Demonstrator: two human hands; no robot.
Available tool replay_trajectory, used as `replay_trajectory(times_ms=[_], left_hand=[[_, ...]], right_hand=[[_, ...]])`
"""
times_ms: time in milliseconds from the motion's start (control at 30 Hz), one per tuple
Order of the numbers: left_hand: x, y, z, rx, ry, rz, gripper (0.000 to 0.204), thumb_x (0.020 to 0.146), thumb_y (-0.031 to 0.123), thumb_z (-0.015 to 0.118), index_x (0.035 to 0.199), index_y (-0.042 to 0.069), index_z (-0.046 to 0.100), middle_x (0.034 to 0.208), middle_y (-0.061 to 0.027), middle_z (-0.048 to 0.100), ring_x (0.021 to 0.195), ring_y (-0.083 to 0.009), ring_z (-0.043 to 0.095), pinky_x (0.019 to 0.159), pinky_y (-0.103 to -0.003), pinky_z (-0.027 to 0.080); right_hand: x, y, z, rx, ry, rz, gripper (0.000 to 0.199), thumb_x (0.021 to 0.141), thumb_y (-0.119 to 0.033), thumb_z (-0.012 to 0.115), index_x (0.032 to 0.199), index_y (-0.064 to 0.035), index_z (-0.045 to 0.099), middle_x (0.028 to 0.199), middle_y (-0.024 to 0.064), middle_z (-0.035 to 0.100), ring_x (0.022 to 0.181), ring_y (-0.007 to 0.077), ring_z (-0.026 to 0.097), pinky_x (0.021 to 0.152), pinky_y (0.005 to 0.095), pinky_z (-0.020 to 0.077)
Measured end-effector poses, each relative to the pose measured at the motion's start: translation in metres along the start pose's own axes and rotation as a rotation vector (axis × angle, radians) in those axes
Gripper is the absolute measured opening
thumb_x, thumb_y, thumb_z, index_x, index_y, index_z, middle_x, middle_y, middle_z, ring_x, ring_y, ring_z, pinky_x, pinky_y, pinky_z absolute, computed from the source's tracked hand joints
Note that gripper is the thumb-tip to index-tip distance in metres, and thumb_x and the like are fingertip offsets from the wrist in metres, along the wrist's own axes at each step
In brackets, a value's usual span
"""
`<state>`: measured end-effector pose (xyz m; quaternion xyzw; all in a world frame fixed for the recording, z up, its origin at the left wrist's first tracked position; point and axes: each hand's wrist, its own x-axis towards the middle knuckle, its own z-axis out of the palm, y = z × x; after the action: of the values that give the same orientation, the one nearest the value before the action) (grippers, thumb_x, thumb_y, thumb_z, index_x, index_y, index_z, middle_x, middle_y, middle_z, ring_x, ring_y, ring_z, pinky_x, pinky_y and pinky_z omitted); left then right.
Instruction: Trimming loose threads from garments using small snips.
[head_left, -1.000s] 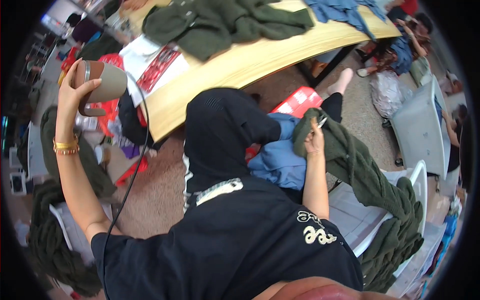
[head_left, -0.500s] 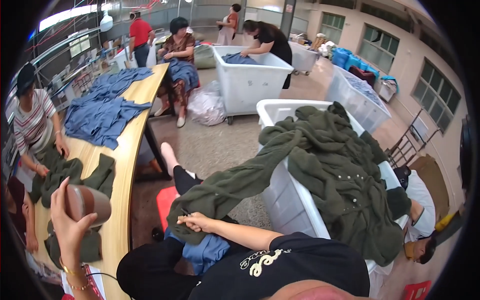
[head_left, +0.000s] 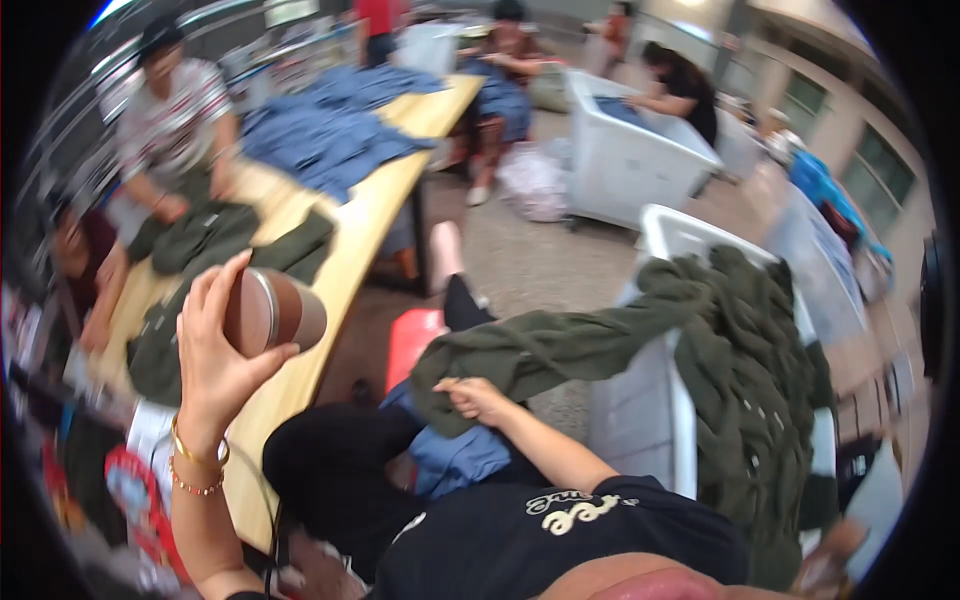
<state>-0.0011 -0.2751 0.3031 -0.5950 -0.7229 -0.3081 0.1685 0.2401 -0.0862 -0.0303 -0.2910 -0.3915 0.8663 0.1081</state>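
My left hand (head_left: 215, 350) is raised at the left and holds a brown cup with a metal rim (head_left: 272, 312) tilted on its side. My right hand (head_left: 478, 398) rests on my lap and grips the end of a dark green garment (head_left: 560, 345). That garment stretches right to a heap of dark green clothes (head_left: 745, 360) piled over a white bin (head_left: 660, 400). A blue cloth (head_left: 455, 455) lies on my black trousers under the right hand.
A long wooden table (head_left: 345, 265) runs at the left with blue garments (head_left: 325, 135) and green garments (head_left: 215, 235) on it. People sit and stand along it. Another white bin (head_left: 625, 160) stands behind, with a person bent over it. A red stool (head_left: 412, 340) is by my leg.
The view has swung and tilted. My left hand has lifted the cup higher. My right hand stays on the green garment in my lap.
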Motion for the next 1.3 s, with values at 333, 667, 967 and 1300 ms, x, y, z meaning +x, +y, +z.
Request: replay_trajectory(times_ms=[333, 667, 967, 1300], left_hand=[[-0.192, -0.07, -0.137, 0.511, 0.225, -0.529, 0.076, 0.06, 0.036, 0.083, 0.127, 0.01, 0.057, 0.115, -0.0147, 0.059, 0.106, -0.0327, 0.058, 0.09, -0.041, 0.047], [-0.405, -0.101, -0.15, 1.048, -0.071, -1.431, 0.091, 0.052, 0.06, 0.077, 0.133, 0.023, 0.054, 0.124, -0.0158, 0.059, 0.113, -0.0354, 0.058, 0.091, -0.046, 0.047], [-0.495, -0.134, -0.105, 0.773, 0.083, -1.988, 0.101, 0.053, 0.059, 0.079, 0.14, 0.025, 0.044, 0.135, -0.0164, 0.05, 0.125, -0.0365, 0.047, 0.103, -0.047, 0.036], [-0.525, -0.156, -0.101, 0.778, 0.348, -2.021, 0.106, 0.051, 0.064, 0.079, 0.142, 0.025, 0.042, 0.141, -0.0159, 0.043, 0.129, -0.0362, 0.043, 0.106, -0.047, 0.035]], right_hand=[[0.007, -0.026, 0.005, -0.337, 0.061, 0.052, 0.018, 0.092, -0.024, 0.059, 0.104, -0.0122, 0.065, 0.055, -0.0106, 0.031, 0.04, 0.0006, 0.024, 0.035, 0.0198, 0.0164], [0.032, -0.011, -0.031, -0.198, -0.049, 0.142, 0.033, 0.098, -0.021, 0.054, 0.127, -0.0048, 0.054, 0.063, -0.0082, 0.033, 0.043, 0.0003, 0.023, 0.036, 0.0168, 0.0163], [0.024, -0.012, -0.024, -0.211, 0.018, 0.12, 0.032, 0.098, -0.02, 0.054, 0.127, -0.0067, 0.055, 0.063, -0.0082, 0.034, 0.043, 0.0002, 0.023, 0.036, 0.0167, 0.0167], [0.022, -0.01, -0.02, -0.245, 0.015, 0.134, 0.033, 0.099, -0.021, 0.053, 0.129, -0.0073, 0.054, 0.063, -0.0091, 0.031, 0.044, 0.0, 0.022, 0.036, 0.0169, 0.0169]])
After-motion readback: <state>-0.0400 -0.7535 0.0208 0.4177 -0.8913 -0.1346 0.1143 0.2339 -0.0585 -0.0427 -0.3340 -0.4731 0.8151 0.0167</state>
